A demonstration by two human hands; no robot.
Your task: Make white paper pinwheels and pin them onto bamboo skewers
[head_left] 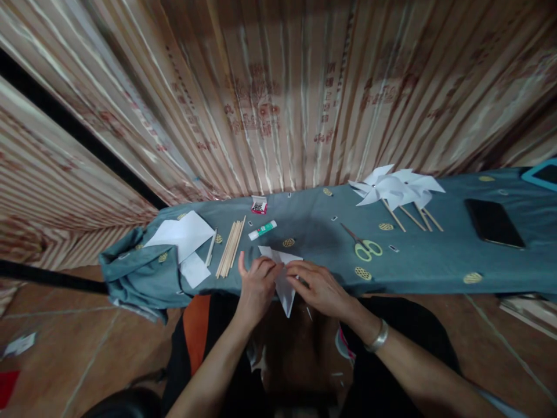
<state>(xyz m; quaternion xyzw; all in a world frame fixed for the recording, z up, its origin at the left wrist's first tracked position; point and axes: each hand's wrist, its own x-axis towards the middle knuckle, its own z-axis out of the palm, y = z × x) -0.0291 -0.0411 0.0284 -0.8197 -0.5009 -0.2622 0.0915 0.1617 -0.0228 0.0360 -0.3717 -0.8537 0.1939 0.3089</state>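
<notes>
A sheet of white paper, cut or folded into pointed flaps, lies at the table's front edge with one tip hanging over it. My left hand grips its left side, fingers bent toward the middle. From the other side my right hand pinches the paper near its centre, a bracelet on that wrist. Beyond my hands lies a green and white glue stick. Left of it are several thin wooden sticks. Scissors with light green handles rest partly open to the right.
Several white paper pinwheels on sticks lie at the back right, near a black phone. A small open box of pins stands at the back. White paper sheets and a pen are at left. A curtain hangs behind the table.
</notes>
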